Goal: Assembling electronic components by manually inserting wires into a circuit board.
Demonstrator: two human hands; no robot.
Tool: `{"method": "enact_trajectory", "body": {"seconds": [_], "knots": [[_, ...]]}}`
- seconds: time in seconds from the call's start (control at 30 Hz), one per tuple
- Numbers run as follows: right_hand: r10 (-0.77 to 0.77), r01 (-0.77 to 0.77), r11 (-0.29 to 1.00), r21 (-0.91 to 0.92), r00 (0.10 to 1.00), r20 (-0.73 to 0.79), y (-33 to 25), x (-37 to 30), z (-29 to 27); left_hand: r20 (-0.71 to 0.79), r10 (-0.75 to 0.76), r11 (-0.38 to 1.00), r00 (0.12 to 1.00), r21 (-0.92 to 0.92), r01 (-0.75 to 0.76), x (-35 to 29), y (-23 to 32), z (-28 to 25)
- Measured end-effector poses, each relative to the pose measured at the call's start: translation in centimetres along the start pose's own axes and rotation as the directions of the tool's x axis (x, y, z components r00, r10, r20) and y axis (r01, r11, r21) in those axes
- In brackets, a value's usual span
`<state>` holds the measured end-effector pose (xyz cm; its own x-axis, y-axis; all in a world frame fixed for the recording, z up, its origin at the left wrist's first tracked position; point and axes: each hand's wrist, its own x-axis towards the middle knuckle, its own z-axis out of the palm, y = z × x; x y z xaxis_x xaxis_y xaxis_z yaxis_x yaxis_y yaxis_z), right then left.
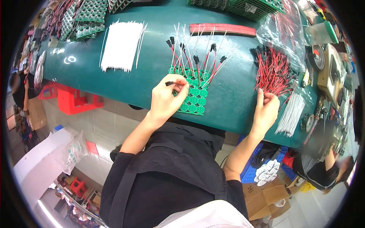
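Observation:
My left hand [163, 99] pinches a short red-and-black wire lead with a black connector [169, 83], held over the left side of a green circuit board panel [196, 101] of round sections. Several leads with black connectors [196, 59] and thin white wires stand up from the panel's far rows. My right hand [267, 114] is at the near edge of a heap of red-and-black wire leads [274, 70]. Its fingers are curled in at the wire ends, and whatever they grip cannot be made out. Beside it lies a bundle of white wires [291, 114].
A larger stack of white wires [122, 45] lies on the green table [83, 60]. Circuit board stacks [90, 17] stand far left, with more boards [239, 7] far right. A red strip [223, 29] lies beyond the panel. Nearby are a plastic bag [279, 28] and red stool [74, 99].

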<state>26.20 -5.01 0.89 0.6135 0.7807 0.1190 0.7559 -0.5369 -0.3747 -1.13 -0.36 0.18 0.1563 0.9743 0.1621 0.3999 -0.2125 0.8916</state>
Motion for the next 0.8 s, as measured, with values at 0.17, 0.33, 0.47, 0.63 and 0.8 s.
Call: {"method": "enact_trajectory", "body": {"seconds": [0.17,0.33,0.47,0.63,0.8], "knots": [[-0.073,0.073,0.997,0.009,0.997,-0.041,0.8,0.1,0.5,-0.059,0.027,0.999,0.998,0.032,-0.025,-0.1,-0.2,0.3],[-0.024,0.023,0.999,-0.024,0.999,-0.047,-0.3,-0.7,0.1,-0.055,0.065,0.996,0.996,0.067,-0.061,-0.3,-0.6,0.5],[-0.064,0.063,0.998,-0.027,0.996,-0.065,0.4,-0.3,0.8,-0.069,0.121,0.988,0.990,0.109,-0.113,0.0,-0.4,0.7],[-0.022,0.016,0.994,0.107,0.998,0.057,0.8,-0.5,-0.1,-0.018,0.099,0.988,0.995,0.124,-0.096,0.2,-0.5,0.7],[0.086,-0.185,0.870,0.457,0.969,0.230,2.2,-3.4,-0.9,-0.006,-0.047,0.998,0.999,0.028,0.048,0.7,-0.1,0.8]]}}
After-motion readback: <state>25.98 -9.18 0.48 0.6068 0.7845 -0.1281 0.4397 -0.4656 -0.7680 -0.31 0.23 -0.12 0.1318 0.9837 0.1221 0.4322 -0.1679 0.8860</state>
